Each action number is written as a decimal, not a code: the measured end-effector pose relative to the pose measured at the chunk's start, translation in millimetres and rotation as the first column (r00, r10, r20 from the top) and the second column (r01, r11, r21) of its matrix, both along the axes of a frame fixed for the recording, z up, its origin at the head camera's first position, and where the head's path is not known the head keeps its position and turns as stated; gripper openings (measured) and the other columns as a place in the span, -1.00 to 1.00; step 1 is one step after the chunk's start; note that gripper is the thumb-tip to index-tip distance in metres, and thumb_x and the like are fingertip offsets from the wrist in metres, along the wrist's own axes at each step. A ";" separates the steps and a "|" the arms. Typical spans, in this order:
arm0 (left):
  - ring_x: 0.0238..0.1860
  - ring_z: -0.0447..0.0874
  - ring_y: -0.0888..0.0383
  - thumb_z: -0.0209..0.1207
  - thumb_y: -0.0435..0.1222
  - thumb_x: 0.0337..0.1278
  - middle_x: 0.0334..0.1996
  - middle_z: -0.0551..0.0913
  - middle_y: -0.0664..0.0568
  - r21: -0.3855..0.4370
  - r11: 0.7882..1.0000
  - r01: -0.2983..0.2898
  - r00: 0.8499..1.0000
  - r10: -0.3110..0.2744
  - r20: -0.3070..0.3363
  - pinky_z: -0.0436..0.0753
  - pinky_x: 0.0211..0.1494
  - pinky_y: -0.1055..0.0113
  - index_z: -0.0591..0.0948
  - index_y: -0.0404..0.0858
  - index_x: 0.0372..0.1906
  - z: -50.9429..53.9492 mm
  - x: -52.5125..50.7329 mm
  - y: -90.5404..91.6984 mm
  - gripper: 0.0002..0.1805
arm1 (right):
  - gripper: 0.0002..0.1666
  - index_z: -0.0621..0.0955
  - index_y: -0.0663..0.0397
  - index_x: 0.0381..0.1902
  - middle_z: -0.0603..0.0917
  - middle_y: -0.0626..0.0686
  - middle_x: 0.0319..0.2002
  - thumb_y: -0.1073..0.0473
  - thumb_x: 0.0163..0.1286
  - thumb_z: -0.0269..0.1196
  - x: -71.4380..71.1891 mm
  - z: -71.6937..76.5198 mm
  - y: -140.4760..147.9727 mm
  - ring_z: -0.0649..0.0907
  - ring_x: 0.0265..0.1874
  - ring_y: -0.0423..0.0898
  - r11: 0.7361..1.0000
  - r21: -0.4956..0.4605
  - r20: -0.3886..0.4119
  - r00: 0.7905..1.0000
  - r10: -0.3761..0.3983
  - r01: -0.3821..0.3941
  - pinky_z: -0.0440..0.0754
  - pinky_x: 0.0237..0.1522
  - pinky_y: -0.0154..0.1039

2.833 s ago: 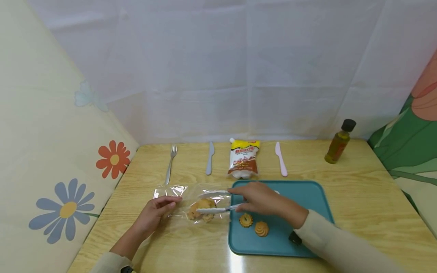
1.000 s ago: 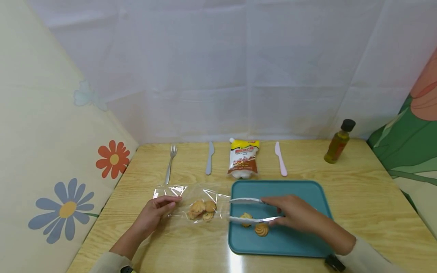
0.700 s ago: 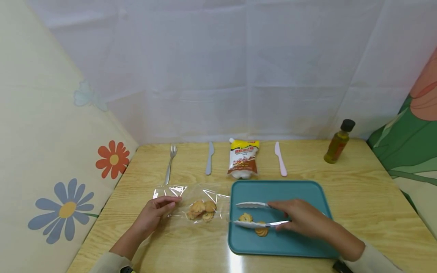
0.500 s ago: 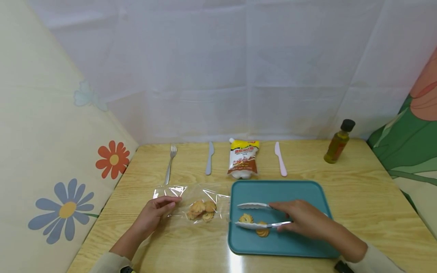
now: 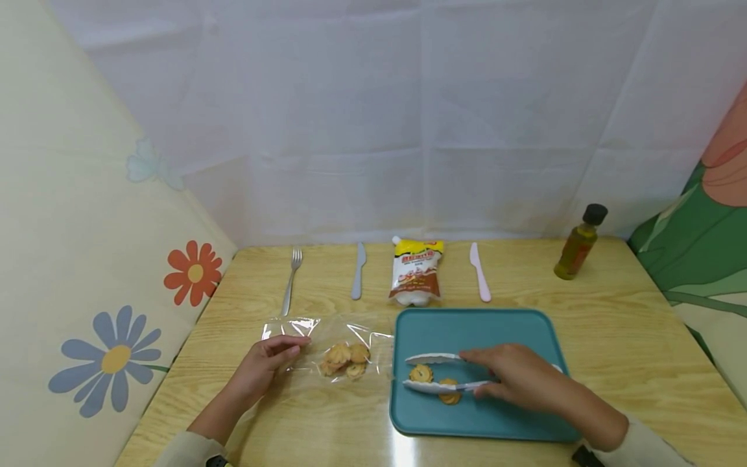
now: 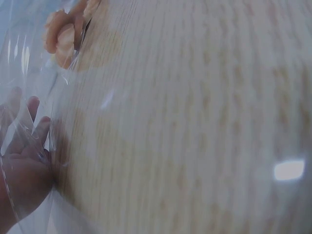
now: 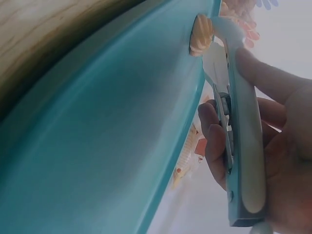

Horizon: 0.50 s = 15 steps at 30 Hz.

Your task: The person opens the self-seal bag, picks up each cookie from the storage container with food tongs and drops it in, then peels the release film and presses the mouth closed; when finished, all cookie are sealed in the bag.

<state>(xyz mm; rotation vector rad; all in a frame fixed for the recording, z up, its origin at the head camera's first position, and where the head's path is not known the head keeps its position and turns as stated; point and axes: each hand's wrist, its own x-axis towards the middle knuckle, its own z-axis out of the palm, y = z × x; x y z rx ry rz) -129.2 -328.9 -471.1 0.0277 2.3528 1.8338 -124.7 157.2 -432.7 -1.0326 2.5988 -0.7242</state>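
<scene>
My left hand [image 5: 274, 363] rests on the left part of a clear plastic bag [image 5: 378, 353] with several cookies [image 5: 344, 357] inside. In the left wrist view its fingers show through the plastic, loosely extended. With my right hand [image 5: 522, 379] I grip metal tongs [image 5: 432, 388] whose handle looks pale in the right wrist view. Over the teal tray [image 5: 484, 418], the tongs' arms stand apart on either side of a ring-shaped cookie [image 5: 421, 373]. Their nearer arm crosses above a swirled cookie [image 5: 449, 397] and partly hides it. Contact with either cookie is unclear.
Along the back lie a fork [image 5: 292, 279], a grey knife [image 5: 358, 271], a printed pouch [image 5: 415, 272] with a white cap and a pink knife [image 5: 480, 272]. An oil bottle [image 5: 578, 250] stands at the back right. The bag's right edge meets the tray.
The tongs have come out of the bag and moved right over the tray. Their arms have drawn slightly closer around the ring-shaped cookie. My left hand has stayed put.
</scene>
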 end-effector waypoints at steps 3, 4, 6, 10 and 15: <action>0.05 0.64 0.38 0.18 -0.41 0.44 0.00 0.78 0.20 0.000 1.000 0.002 1.000 -0.002 -0.003 0.58 0.06 0.54 0.60 -0.61 0.15 0.1 -0.1 0.1 -0.65 | -0.28 0.59 0.08 0.36 0.77 -0.14 -0.17 -0.07 0.32 0.45 0.2 0.7 0.0 0.44 -0.51 -0.39 1.000 -0.005 0.007 1.000 0.006 -0.006 0.45 -0.41 -0.33; 0.06 0.64 0.38 0.18 -0.41 0.44 0.00 0.78 0.20 0.002 1.000 0.004 1.000 -0.004 -0.004 0.58 0.06 0.54 0.60 -0.61 0.15 0.0 -0.2 0.1 -0.65 | -0.29 0.59 0.08 0.36 0.76 -0.17 -0.19 -0.07 0.32 0.45 0.1 0.8 0.1 0.44 -0.52 -0.40 1.000 -0.009 0.008 1.000 0.007 -0.007 0.44 -0.42 -0.33; 0.06 0.64 0.38 0.18 -0.42 0.45 0.00 0.78 0.19 0.006 1.000 0.007 1.000 -0.007 -0.005 0.58 0.06 0.54 0.60 -0.61 0.15 -0.3 -0.2 0.0 -0.66 | -0.29 0.59 0.08 0.36 0.71 -0.24 -0.31 -0.07 0.32 0.44 -0.1 0.5 0.4 0.43 -0.55 -0.39 1.000 -0.018 0.017 1.000 0.008 -0.008 0.43 -0.45 -0.35; 0.06 0.63 0.37 0.18 -0.41 0.45 0.00 0.78 0.20 0.007 1.000 0.010 1.000 -0.010 -0.007 0.58 0.06 0.54 0.60 -0.61 0.15 -0.9 -0.3 -0.3 -0.66 | -0.28 0.59 0.07 0.36 0.67 -0.29 -0.37 -0.08 0.32 0.44 -1.7 -0.6 1.2 0.44 -0.56 -0.39 0.999 -0.031 0.028 1.000 0.010 -0.009 0.42 -0.47 -0.36; 0.06 0.63 0.38 0.18 -0.40 0.45 0.00 0.78 0.19 -0.004 1.000 0.008 1.000 -0.008 -0.008 0.58 0.06 0.54 0.60 -0.60 0.15 -0.3 -0.3 -0.1 -0.66 | -0.29 0.59 0.05 0.37 0.59 -0.35 -0.47 -0.07 0.33 0.44 -4.4 0.1 0.5 0.42 -0.57 -0.38 0.999 -0.037 0.041 0.999 0.003 -0.002 0.40 -0.51 -0.36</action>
